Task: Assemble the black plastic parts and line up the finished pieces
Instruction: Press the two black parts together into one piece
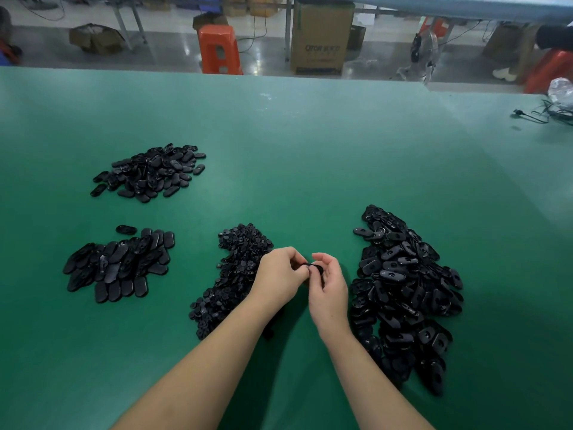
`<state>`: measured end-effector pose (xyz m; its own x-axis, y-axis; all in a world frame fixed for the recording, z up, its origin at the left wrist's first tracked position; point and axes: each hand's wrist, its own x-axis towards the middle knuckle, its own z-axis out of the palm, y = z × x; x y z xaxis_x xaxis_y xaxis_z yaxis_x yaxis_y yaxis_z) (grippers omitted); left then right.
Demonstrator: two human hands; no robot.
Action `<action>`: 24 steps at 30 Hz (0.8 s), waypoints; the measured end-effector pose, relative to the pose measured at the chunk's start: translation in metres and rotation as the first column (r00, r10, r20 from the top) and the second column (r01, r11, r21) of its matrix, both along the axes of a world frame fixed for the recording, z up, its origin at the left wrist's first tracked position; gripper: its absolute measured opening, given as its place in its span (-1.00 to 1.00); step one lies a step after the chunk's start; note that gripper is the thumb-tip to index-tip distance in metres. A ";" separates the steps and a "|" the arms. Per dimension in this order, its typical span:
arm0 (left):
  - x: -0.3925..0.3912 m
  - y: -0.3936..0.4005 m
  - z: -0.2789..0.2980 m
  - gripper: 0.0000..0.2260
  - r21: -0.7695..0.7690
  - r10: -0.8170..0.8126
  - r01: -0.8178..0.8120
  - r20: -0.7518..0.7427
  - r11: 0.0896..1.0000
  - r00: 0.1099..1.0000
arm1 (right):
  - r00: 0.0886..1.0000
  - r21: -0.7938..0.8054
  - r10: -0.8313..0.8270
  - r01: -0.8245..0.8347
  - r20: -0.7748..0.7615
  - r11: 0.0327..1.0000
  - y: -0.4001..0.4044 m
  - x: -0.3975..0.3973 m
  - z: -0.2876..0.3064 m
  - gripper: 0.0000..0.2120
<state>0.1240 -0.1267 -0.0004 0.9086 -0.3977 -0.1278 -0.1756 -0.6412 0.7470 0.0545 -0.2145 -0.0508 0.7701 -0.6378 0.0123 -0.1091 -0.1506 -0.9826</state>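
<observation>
Both hands, left hand and right hand, pinch one black part between them above the green surface. Many pieces already lie lined up at the left group, but the big right pile and the small-parts pile remain, so much work seems left.

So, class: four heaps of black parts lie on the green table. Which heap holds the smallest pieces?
The middle heap, just left of the hands, partly behind the left forearm. Its pieces are small and knobbly; the other three heaps hold larger, smooth ovals.

Black plastic parts being heaped on a plain green table, an orange stool being seen beyond
</observation>
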 end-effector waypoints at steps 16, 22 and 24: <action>-0.001 0.015 0.004 -0.87 0.319 -0.230 0.112 0.360 0.941 0.904 | 0.999 0.013 -0.009 0.009 0.030 1.000 0.004 0.000 0.001 -0.76; 0.023 0.065 0.010 -0.88 0.245 0.082 -0.197 0.412 0.949 0.907 | 1.000 0.037 0.017 -0.016 -0.026 0.999 0.005 -0.001 0.003 -0.87; 0.038 0.098 0.010 -0.83 0.239 0.203 -0.322 0.416 0.916 0.886 | 0.997 0.007 0.048 -0.047 -0.061 0.999 0.005 -0.002 0.003 -0.88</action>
<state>0.1616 -0.0289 0.0100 0.9760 -0.1354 0.1708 -0.1973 -0.8816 0.4287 0.0525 -0.2091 -0.0480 0.7988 -0.6003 -0.0390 -0.1617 -0.1519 -0.9751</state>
